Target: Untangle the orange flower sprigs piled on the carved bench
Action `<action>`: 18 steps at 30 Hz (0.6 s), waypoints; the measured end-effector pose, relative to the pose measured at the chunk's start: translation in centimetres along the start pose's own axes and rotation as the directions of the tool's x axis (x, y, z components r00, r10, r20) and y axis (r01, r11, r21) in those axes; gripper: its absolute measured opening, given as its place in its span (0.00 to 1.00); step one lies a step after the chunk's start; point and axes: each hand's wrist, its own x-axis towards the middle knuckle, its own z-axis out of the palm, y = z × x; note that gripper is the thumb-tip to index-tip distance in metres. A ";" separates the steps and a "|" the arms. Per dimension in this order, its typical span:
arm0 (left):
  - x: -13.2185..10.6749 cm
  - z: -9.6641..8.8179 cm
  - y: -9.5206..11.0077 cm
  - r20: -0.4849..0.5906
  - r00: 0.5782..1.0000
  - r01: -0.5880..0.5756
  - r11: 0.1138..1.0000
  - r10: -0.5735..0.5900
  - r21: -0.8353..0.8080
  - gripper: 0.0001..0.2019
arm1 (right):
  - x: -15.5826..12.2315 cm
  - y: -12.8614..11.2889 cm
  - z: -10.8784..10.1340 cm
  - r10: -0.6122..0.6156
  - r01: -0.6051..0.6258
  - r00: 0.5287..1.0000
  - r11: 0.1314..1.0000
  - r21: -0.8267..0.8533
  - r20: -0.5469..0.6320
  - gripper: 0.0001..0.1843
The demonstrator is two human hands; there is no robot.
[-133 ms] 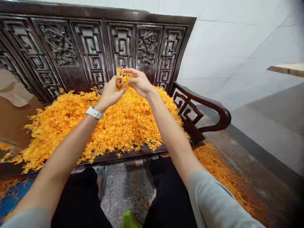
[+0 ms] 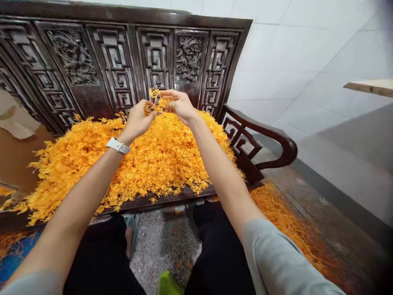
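A big heap of small orange plastic flower sprigs [image 2: 147,159] covers the seat of a dark carved wooden bench [image 2: 101,61]. Above the heap's back, my left hand [image 2: 137,118] and my right hand [image 2: 181,105] are raised close together, both pinched on one orange sprig [image 2: 156,100] held between them. A white watch [image 2: 118,146] sits on my left wrist. My fingertips are partly hidden by the sprig.
The bench's curved armrest [image 2: 260,141] juts out at the right. More orange sprigs [image 2: 282,221] lie on the floor at the right and at the left. White tiled wall [image 2: 291,61] stands behind. My dark-trousered knees [image 2: 215,254] are below, before the bench's front edge.
Both hands have shifted slightly left with the sprig; the left hand has risen a little. The view has barely moved.
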 end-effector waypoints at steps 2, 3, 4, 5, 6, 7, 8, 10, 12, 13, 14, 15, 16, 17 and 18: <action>0.1 -0.1 -0.5 -0.012 1.000 0.011 1.000 -0.011 0.006 0.06 | -0.1 0.4 -0.5 -0.015 0.009 0.998 0.996 -0.092 -0.061 0.25; 0.1 -0.2 -0.7 -0.007 1.000 0.019 1.000 -0.019 -0.002 0.04 | -0.1 0.6 -0.7 -0.040 0.028 0.996 0.990 -0.139 -0.085 0.24; 0.0 -0.2 -0.8 -0.002 1.000 0.026 0.999 -0.026 -0.022 0.03 | -0.1 0.8 -0.9 -0.068 0.049 0.993 0.982 -0.181 -0.101 0.22; 0.0 -0.2 -0.9 0.001 0.999 0.035 0.998 -0.035 -0.052 0.03 | -0.1 1.0 -1.1 -0.094 0.069 0.989 0.975 -0.211 -0.111 0.21; 0.0 -0.2 -1.0 0.004 0.999 0.042 0.995 -0.042 -0.094 0.03 | 0.0 1.2 -1.2 -0.114 0.085 0.986 0.970 -0.229 -0.119 0.20; -0.1 -0.2 -1.0 0.003 0.999 0.047 0.988 -0.047 -0.146 0.04 | 0.0 1.4 -1.2 -0.127 0.094 0.984 0.967 -0.236 -0.128 0.19; -0.1 -0.1 -1.0 0.003 0.999 0.049 0.979 -0.050 -0.200 0.06 | 0.1 1.6 -1.3 -0.136 0.100 0.981 0.966 -0.239 -0.141 0.17; -0.3 -0.1 -0.8 -0.002 0.999 0.049 0.961 -0.051 -0.272 0.11 | 0.3 2.0 -1.2 -0.149 0.105 0.972 0.968 -0.229 -0.184 0.16; -0.5 -0.1 -0.5 -0.004 0.998 0.052 0.961 -0.055 -0.271 0.14 | 0.6 2.3 -1.1 -0.140 0.096 0.958 0.979 -0.177 -0.250 0.17; -0.6 -0.1 -0.3 0.005 0.998 0.058 0.966 -0.059 -0.251 0.14 | 0.8 2.5 -1.0 -0.120 0.085 0.951 0.987 -0.133 -0.283 0.18; -0.7 0.0 -0.2 0.020 0.998 0.066 0.971 -0.063 -0.231 0.14 | 0.9 2.6 -1.0 -0.092 0.071 0.944 0.994 -0.079 -0.316 0.18; -0.8 0.1 -0.2 0.036 0.997 0.072 0.973 -0.066 -0.220 0.15 | 1.0 2.8 -0.9 -0.058 0.056 0.935 0.998 -0.016 -0.350 0.18; -0.9 0.2 -0.1 0.050 0.996 0.077 0.973 -0.068 -0.217 0.15 | 1.1 3.0 -0.8 -0.011 0.033 0.923 0.998 0.052 -0.385 0.17; -0.9 0.3 -0.1 0.053 0.996 0.077 0.973 -0.067 -0.218 0.15 | 1.1 3.2 -0.6 0.052 0.000 0.910 0.992 0.126 -0.412 0.15; -0.9 0.5 -0.2 0.045 0.997 0.073 0.973 -0.064 -0.219 0.15 | 1.1 3.4 -0.3 0.135 -0.048 0.896 0.976 0.210 -0.423 0.13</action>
